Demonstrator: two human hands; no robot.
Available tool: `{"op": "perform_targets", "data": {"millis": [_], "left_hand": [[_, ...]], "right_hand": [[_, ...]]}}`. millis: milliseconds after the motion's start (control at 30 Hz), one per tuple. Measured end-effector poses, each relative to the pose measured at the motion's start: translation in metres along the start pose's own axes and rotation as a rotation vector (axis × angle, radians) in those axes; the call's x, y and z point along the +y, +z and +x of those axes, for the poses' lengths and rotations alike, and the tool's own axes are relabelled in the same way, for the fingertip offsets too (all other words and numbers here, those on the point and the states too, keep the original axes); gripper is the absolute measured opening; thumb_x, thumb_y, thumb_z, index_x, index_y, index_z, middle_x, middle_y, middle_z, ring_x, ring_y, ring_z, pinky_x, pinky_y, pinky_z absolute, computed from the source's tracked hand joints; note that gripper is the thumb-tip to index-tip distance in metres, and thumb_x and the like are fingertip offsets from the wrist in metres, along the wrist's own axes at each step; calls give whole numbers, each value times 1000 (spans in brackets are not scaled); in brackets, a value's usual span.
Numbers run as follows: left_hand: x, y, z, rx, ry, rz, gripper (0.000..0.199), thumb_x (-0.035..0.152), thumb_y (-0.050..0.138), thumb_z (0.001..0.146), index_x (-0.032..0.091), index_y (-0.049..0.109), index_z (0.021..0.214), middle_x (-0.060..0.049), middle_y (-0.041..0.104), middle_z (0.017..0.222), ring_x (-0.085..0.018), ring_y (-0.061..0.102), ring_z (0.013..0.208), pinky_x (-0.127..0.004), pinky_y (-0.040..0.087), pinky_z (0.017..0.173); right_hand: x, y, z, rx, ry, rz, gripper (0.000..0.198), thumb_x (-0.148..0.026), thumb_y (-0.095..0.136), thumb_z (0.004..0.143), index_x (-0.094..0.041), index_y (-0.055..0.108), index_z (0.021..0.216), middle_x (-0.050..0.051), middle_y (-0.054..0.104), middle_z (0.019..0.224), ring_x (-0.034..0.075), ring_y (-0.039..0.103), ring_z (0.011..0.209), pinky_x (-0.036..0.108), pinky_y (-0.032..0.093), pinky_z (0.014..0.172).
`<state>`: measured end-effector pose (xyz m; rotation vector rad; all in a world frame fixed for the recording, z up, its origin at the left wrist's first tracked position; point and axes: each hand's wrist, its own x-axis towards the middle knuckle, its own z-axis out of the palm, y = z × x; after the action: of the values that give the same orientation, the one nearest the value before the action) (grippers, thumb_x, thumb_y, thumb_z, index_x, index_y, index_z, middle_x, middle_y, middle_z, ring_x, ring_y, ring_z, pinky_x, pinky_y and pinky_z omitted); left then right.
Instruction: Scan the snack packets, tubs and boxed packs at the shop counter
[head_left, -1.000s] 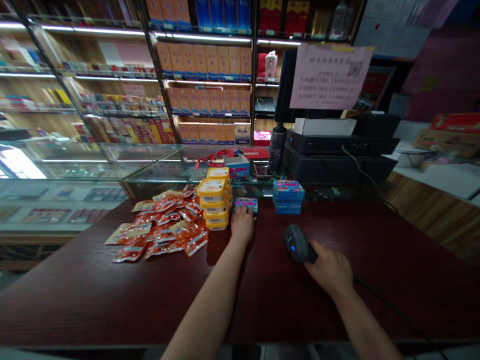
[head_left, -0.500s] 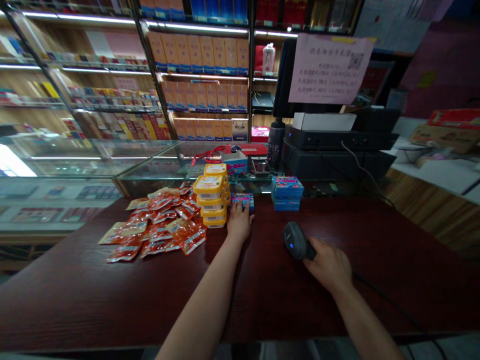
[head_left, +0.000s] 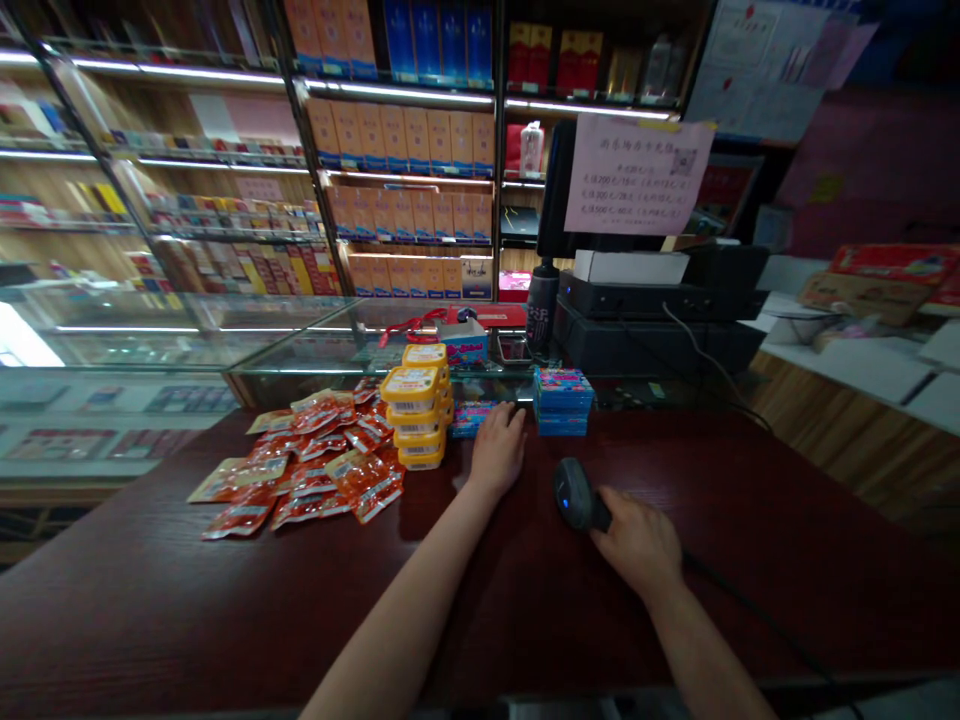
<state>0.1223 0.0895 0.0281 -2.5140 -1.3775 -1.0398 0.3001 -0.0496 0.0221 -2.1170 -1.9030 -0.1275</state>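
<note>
My left hand [head_left: 499,450] is over the table between two lots of small blue boxes. Its fingers reach forward, a little bent and apart, and no object shows in them. Just left of the fingers lie a few flat blue-and-pink boxes [head_left: 469,418], partly behind the hand. To its right rises a taller stack of blue boxes [head_left: 562,402]. My right hand [head_left: 643,540] is wrapped round the handle of a dark barcode scanner [head_left: 576,495], held over the table with a blue light glowing on its head. Its cable trails to the lower right.
Yellow-lidded tubs [head_left: 414,405] are stacked left of the blue boxes. Beside them spreads a pile of orange snack packets [head_left: 307,460]. A glass display case [head_left: 300,345] borders the table's far side, with a monitor bearing a pink notice [head_left: 637,175] and black till equipment [head_left: 660,335] behind.
My left hand has come off the flat blue boxes and shifted right, toward the taller stack. The scanner stays in my right hand. The camera view has tilted up slightly.
</note>
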Motion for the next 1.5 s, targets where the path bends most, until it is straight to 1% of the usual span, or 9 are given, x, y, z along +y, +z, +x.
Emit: {"op": "perform_targets", "data": {"millis": [133, 333, 567, 733, 933, 1067, 1167, 1267, 1500], "left_hand": [[32, 3, 34, -22, 187, 57, 45, 17, 44, 86, 17, 46, 131, -13, 46, 137, -24, 36, 131, -41, 33, 108], [60, 20, 75, -97, 221, 184, 45, 15, 37, 89, 15, 43, 134, -13, 47, 138, -27, 31, 135, -50, 21, 111], [59, 14, 82, -89, 301, 296, 27, 16, 36, 92, 16, 62, 99, -11, 64, 97, -23, 52, 101, -43, 33, 96], [47, -13, 71, -91, 373, 317, 20, 16, 44, 89, 18, 63, 94, -12, 61, 97, -25, 50, 100, -39, 37, 82], [12, -30, 34, 173, -8, -34, 21, 12, 53, 80, 21, 65, 95, -8, 63, 96, -23, 53, 96, -35, 43, 79], [-2, -12, 5, 437, -400, -650, 10, 22, 63, 75, 16, 63, 84, -5, 64, 83, -19, 59, 82, -36, 49, 79], [-1, 4, -13, 468, -648, -1225, 31, 31, 72, 68, 14, 59, 90, -5, 66, 85, -19, 63, 80, -40, 54, 76], [0, 14, -25, 446, -768, -1555, 44, 28, 80, 58, 14, 55, 92, -5, 66, 90, -20, 66, 83, -43, 55, 78], [-10, 19, -33, 496, -840, -1685, 45, 17, 81, 57, 16, 55, 94, -3, 66, 90, -17, 66, 86, -46, 52, 90]], "right_hand": [[0, 1, 2, -32, 26, -6, 22, -21, 60, 74, -22, 61, 96, 3, 68, 90, 20, 64, 81, 28, 38, 67], [3, 1, 3, -47, 15, 35, 22, -20, 57, 74, -23, 60, 96, 2, 67, 90, 19, 63, 84, 28, 38, 70], [5, 2, 3, -56, 25, 27, 27, -20, 60, 72, -23, 59, 99, 2, 67, 93, 19, 62, 86, 28, 38, 71], [5, 1, 1, -43, 10, 26, 23, -21, 58, 74, -23, 59, 97, 1, 66, 90, 19, 63, 84, 28, 37, 68], [5, 1, 0, -33, 16, 14, 21, -20, 59, 73, -22, 59, 94, 2, 67, 89, 19, 64, 82, 28, 36, 67], [4, 1, -1, -32, 3, 6, 21, -21, 57, 75, -21, 59, 96, 3, 68, 89, 20, 64, 81, 28, 36, 66], [1, -1, -2, -25, 2, 11, 22, -21, 57, 75, -21, 60, 97, 4, 68, 89, 21, 64, 82, 28, 36, 66], [-2, -5, -4, -27, 20, 10, 25, -21, 56, 75, -22, 60, 99, 4, 69, 90, 21, 65, 83, 28, 37, 66], [1, -11, 4, -59, 118, 288, 33, -36, 58, 74, -24, 63, 104, 6, 72, 91, 26, 67, 84, 30, 43, 66]]}}
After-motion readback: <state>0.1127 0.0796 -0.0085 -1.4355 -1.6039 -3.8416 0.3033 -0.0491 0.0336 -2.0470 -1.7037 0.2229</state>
